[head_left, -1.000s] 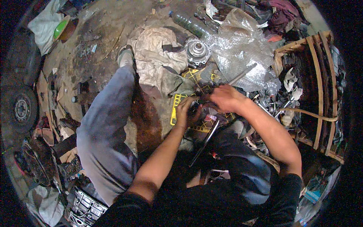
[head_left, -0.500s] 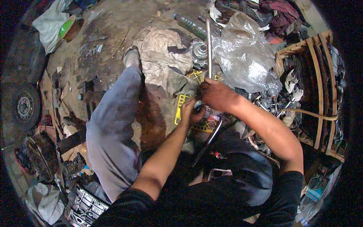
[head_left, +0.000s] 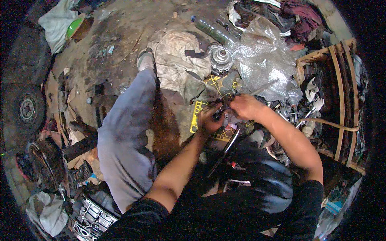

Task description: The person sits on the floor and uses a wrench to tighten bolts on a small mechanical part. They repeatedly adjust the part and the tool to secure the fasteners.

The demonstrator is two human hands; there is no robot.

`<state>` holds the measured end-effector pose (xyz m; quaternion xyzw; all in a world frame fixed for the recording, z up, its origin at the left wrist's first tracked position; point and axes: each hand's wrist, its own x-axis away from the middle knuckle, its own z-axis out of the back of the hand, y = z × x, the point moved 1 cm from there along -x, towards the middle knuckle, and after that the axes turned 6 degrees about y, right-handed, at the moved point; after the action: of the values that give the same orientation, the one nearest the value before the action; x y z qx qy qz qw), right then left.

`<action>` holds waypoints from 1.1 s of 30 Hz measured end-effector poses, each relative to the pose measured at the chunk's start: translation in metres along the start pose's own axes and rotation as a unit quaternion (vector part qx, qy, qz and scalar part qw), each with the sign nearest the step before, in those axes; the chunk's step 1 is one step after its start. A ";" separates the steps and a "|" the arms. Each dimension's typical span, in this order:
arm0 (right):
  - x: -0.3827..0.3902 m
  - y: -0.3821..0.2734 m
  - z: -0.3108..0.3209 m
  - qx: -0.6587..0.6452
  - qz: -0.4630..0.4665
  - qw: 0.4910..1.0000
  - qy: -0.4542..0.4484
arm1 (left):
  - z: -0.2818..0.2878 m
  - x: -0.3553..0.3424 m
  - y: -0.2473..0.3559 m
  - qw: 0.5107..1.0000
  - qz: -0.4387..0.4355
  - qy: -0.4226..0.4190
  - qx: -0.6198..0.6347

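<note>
My left hand [head_left: 211, 119] is curled around a small dark part low in front of me, most of it hidden by the fingers. Close by on its right, my right hand [head_left: 246, 107] has its fingers bent in toward the same spot; what they grip is covered. A long metal bar [head_left: 265, 86] slants away to the right from behind my right hand, its near end out of sight. Below both hands lies a yellow crate-like piece [head_left: 196, 116] with a latticed edge. Another shiny bar [head_left: 230, 145] leans between the hands and my lap.
Beyond the hands lie a stained cloth [head_left: 177, 60], a round metal housing [head_left: 220, 58] and a plastic bottle [head_left: 211, 29]. Bubble wrap [head_left: 263, 56] and loose metal parts [head_left: 291, 102] are to the right, beside a wooden frame [head_left: 339, 100]. A wheel [head_left: 27, 108] stands far left.
The long bar, upright in my right hand before, now tilts to the right. My right hand has shifted a little right and down, and my left hand's fingers have closed in more.
</note>
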<state>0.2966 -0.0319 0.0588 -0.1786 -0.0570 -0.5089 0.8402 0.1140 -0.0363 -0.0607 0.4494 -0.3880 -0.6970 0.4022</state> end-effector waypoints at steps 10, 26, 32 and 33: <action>0.012 -0.041 -0.049 -0.183 -0.239 0.948 0.101 | 0.006 -0.003 0.006 0.999 -0.022 -0.022 -0.024; 0.009 -0.057 -0.048 -0.266 -0.269 0.912 0.159 | 0.006 -0.004 -0.001 0.999 0.015 -0.040 -0.021; 0.024 -0.040 -0.016 -0.273 -0.314 0.900 0.132 | 0.002 -0.006 0.013 0.998 0.055 0.009 -0.030; 0.022 -0.039 -0.010 -0.253 -0.314 0.904 0.143 | 0.000 -0.007 0.019 0.993 0.113 0.022 -0.025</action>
<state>0.2723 -0.0697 0.0650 -0.2831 0.1411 -0.7640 0.5624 0.1194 -0.0370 -0.0415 0.4075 -0.4100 -0.6464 0.4980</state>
